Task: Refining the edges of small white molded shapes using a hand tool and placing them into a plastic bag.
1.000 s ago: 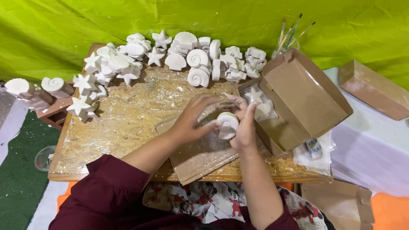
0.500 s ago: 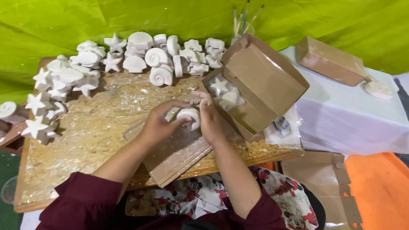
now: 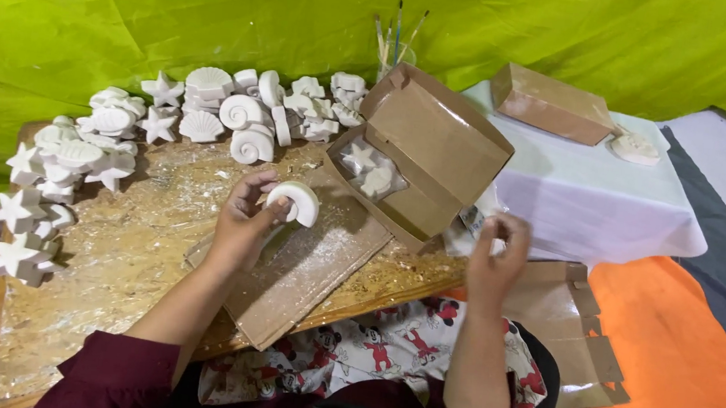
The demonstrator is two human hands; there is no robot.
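- Green fabric backs a rough wooden table strewn with white plaster shells and stars.
- Head view: the left hand has its fingers clamped on a white spiral shell cast, held on edge just above a flat cardboard sheet.
- The open brown box, with casts already inside, lies up and to the right of the shell, near it; the left hand is the nearer one.
- The right hand hovers at the table's right edge, fingertips pinched together on something too small to make out.
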